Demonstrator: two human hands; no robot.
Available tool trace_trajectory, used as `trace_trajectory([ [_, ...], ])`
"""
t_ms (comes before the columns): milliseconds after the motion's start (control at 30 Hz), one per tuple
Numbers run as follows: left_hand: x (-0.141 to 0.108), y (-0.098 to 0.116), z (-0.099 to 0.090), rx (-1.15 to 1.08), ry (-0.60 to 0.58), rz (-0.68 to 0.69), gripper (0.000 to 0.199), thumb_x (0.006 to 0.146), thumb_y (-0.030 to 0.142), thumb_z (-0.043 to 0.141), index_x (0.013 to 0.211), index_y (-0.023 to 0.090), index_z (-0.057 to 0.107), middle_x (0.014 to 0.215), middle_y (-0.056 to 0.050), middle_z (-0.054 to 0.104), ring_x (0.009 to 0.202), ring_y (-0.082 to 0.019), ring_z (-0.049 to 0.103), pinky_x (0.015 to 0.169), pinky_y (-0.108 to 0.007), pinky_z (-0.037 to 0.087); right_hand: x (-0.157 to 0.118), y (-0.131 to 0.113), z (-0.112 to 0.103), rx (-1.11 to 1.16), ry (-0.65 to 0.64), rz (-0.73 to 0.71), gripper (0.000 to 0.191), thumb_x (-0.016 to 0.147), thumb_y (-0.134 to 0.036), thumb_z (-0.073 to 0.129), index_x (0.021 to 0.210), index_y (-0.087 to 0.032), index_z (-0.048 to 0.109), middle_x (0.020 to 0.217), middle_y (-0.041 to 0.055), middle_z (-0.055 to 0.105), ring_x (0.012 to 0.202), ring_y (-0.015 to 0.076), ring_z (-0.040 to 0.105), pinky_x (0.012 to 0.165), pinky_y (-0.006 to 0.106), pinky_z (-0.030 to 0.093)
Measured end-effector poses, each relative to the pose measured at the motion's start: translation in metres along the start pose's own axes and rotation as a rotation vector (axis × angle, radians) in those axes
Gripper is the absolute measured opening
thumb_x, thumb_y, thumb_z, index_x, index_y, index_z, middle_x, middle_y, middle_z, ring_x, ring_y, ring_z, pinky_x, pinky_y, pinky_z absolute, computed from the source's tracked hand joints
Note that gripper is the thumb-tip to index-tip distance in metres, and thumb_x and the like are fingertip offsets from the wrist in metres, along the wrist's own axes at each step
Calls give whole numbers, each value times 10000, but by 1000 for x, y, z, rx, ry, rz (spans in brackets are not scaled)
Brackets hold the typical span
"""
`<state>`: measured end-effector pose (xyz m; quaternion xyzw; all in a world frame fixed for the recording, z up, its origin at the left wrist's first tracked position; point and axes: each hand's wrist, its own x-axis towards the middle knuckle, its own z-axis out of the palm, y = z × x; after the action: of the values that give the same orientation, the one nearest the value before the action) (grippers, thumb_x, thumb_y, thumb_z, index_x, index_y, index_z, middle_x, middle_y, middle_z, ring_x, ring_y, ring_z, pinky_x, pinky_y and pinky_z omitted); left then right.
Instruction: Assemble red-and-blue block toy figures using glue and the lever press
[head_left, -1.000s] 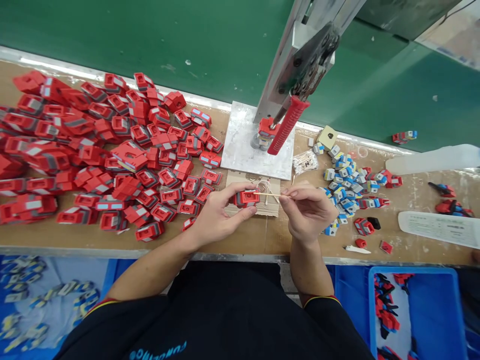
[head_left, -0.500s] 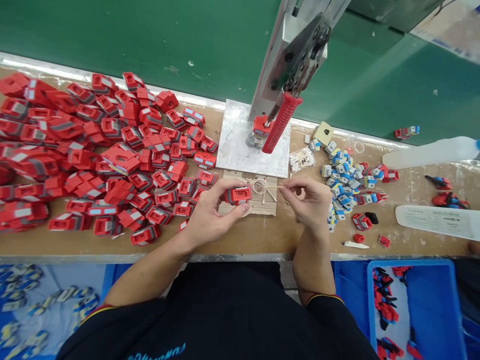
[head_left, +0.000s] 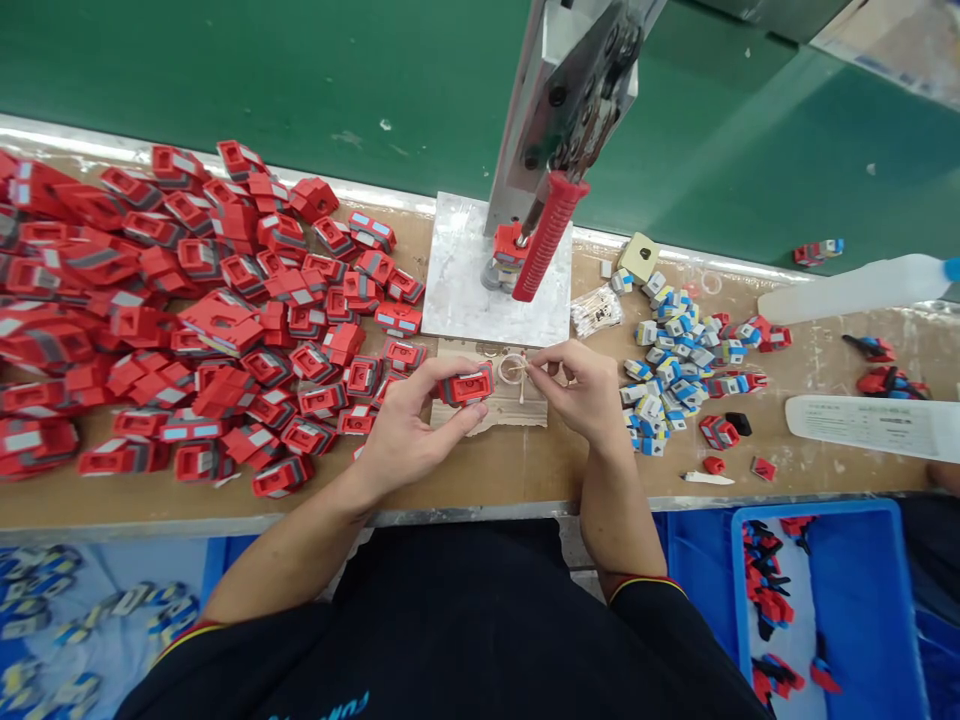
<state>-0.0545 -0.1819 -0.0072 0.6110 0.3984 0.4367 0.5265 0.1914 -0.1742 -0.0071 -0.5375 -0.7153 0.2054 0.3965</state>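
My left hand (head_left: 416, 420) is closed around a red and grey plastic toy part (head_left: 469, 385), its hollow side turned up. Between the thumb and fingertips of my right hand (head_left: 581, 388) is a thin cotton swab, its tip over a small round clear dish (head_left: 502, 367). The dish sits on a piece of corrugated cardboard (head_left: 491, 422). Another cotton swab (head_left: 522, 392) lies there by the dish, partly beneath my right fingers. The two hands are apart, with the dish between and slightly beyond them.
Behind the cardboard stands a lever press with a red handle (head_left: 551, 235) on a metal plate (head_left: 454, 270). Many red parts (head_left: 225, 320) are heaped left. To the right are a swab bag (head_left: 596, 311), white-blue-yellow parts (head_left: 667, 370), bottles (head_left: 862, 425) and a blue bin (head_left: 862, 600).
My right hand has moved left with the cotton swab, bringing its tip to the dish. My left hand keeps its hold on the red toy part. The whole view has shifted slightly.
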Motion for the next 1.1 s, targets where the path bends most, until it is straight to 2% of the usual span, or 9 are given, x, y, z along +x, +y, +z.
trace_trajectory([
  [100,0,0,0,14,3,10,291,937,293,806,1211,245,719,1137,-56,831,1002,-211,801,936,-340,632,-2,-3,-4,55,61,34,91,885,-213,787,808,-255,761,691,-27,730,572,129,574,581,285,491],
  [167,1,0,1,39,7,19,287,933,296,805,1203,242,723,1117,-53,837,975,-204,799,910,-327,627,-3,-6,-7,177,197,74,121,871,-285,836,794,-259,746,690,-22,732,584,142,607,556,297,487],
  [233,1,0,1,75,4,28,286,932,306,799,1201,238,729,1088,-48,844,927,-194,793,879,-316,622,-4,-11,-8,344,349,87,233,836,-392,900,769,-263,717,690,-17,730,606,157,649,558,312,511],
  [300,2,0,2,111,-9,38,284,935,316,792,1201,233,735,1067,-46,849,884,-188,787,852,-307,619,-4,-16,-5,475,420,79,333,798,-474,943,748,-267,686,672,-23,712,605,162,664,566,319,534],
  [433,3,4,2,145,-28,54,256,940,290,784,1185,231,746,1082,-40,855,909,-190,801,867,-291,623,-4,-26,8,564,371,92,377,810,-512,943,748,-264,666,664,-28,704,586,151,667,553,304,552],
  [600,3,7,3,148,-49,49,242,943,282,780,1178,237,747,1100,-39,855,953,-205,812,898,-304,633,-6,-32,20,628,313,101,299,828,-435,946,780,-259,709,698,-17,742,621,157,706,579,299,590],
  [800,3,7,2,157,-73,19,248,952,312,772,1187,239,746,1081,-41,851,913,-201,798,873,-301,630,-5,-35,22,614,289,107,325,833,-465,934,748,-254,702,678,-11,736,609,165,706,582,313,599],
  [967,2,7,1,188,-63,77,240,953,257,772,1190,233,737,1072,-24,852,896,-178,803,860,-270,627,-5,-37,24,703,265,59,214,850,-327,937,797,-258,741,720,-14,776,652,152,741,606,281,608],
  [1100,2,8,1,230,-60,109,243,960,210,751,1201,231,727,1104,-19,853,944,-172,814,890,-264,632,-5,-39,24,706,230,81,200,858,-316,931,799,-255,749,729,-9,786,664,154,748,622,285,618],
])
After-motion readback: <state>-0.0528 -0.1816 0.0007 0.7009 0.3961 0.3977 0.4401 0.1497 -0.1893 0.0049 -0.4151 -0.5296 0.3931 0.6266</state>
